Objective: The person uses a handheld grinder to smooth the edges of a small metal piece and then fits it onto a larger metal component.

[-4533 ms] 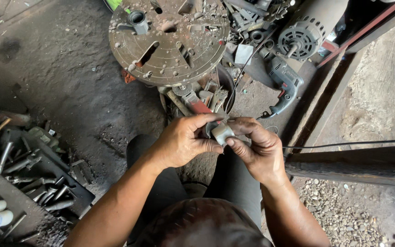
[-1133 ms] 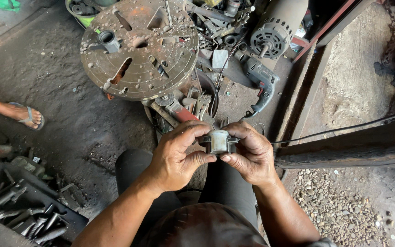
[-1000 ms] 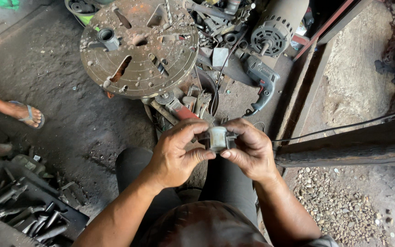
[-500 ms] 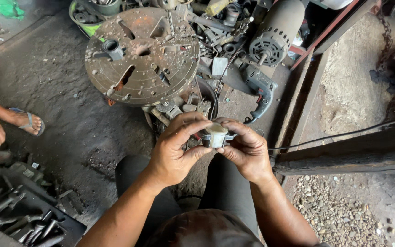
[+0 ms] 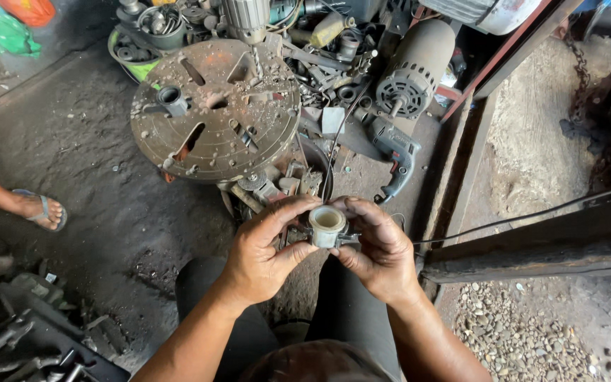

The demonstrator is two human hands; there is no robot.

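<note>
A small pale metal ring-shaped part (image 5: 327,226), short and hollow like a bushing, sits between both my hands at chest height, its open end facing up. My left hand (image 5: 262,247) pinches its left side with thumb and fingers. My right hand (image 5: 377,247) grips the right side, fingers curled round it. My knees in dark trousers show just below the hands.
A round rusty drill-press table (image 5: 215,107) with slots lies ahead, a drill bit above it. Behind are an electric motor (image 5: 413,69), a hand drill (image 5: 395,148) and scrap parts. Another person's sandalled foot (image 5: 37,209) is at left. Tools (image 5: 8,339) fill a tray at bottom left. A steel beam (image 5: 532,244) runs right.
My view has tilted up and shifted, so the round table and motor sit lower in frame. Both hands kept hold of the ring-shaped part, turning its open end toward me. The other person's hand left view.
</note>
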